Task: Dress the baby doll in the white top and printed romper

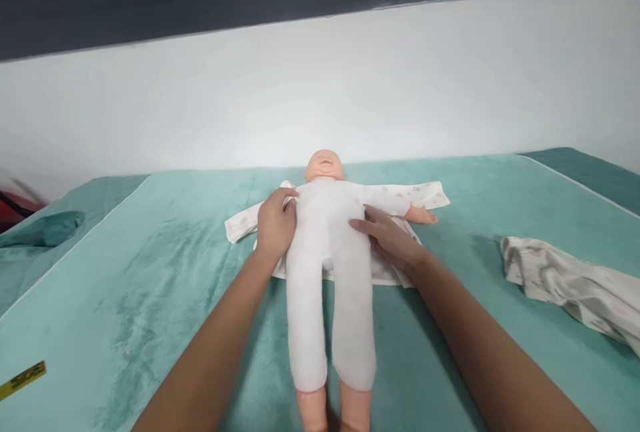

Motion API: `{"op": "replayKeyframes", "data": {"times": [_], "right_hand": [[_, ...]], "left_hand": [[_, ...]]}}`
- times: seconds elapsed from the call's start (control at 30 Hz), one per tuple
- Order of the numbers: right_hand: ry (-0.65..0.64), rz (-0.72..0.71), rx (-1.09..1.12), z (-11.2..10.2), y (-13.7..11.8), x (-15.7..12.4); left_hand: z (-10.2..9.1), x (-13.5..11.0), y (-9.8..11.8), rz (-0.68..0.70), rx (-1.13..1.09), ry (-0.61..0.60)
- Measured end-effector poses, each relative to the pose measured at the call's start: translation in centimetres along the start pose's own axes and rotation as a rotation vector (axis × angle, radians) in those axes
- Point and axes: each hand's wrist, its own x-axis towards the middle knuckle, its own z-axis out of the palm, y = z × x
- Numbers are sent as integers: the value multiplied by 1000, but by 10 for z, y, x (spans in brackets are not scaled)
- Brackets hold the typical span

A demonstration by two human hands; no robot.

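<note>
A baby doll (327, 232) with a white cloth body lies on its back, head away from me and feet toward me. Beneath it is a spread-out white patterned baby shirt (417, 193), its sleeves stretched to both sides. My left hand (277, 222) grips the doll's left-hand side near the shoulder, fingers curled, covering the arm there. My right hand (387, 232) holds the other side of the torso, thumb on the front and some fingers hidden behind. The doll's right-hand arm lies stretched out over the sleeve.
A green plush cover (165, 305) spreads under everything. At the right lies a crumpled white patterned garment (570, 282). A yellow label strip (23, 380) is at the lower left. Behind the doll's head rises a white wall (320, 85) with a dark ledge (200, 9) above.
</note>
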Motion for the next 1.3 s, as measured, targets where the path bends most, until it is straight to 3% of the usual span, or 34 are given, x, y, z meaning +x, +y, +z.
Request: {"op": "replayKeyframes", "data": {"times": [0.17,0.3,0.4,0.47,0.63,0.77,0.83,1.03,1.3], "right_hand": [[-10,-28,33,0,0,1],[58,-55,-10,0,0,1],[105,-65,-54,1,-3,-1],[95,-78,-48,2,-4,-1],[61,-44,21,4,-4,1],[62,-32,31,3,-3,1],[66,-32,45,3,-2,1],[67,-87,76,-1,3,4],[164,-93,-9,-11,14,14]], "left_hand": [[-15,-10,49,114,11,-125],[-13,-37,91,212,40,-303],[-14,-63,101,269,-30,-404],[-19,-82,93,261,-107,-375],[-32,-119,35,115,-70,-45],[-33,-129,5,-66,-90,-159],[-29,-128,3,-121,-169,-208],[-14,-124,12,-227,-239,-92],[-22,-142,14,-156,-260,-264]]}}
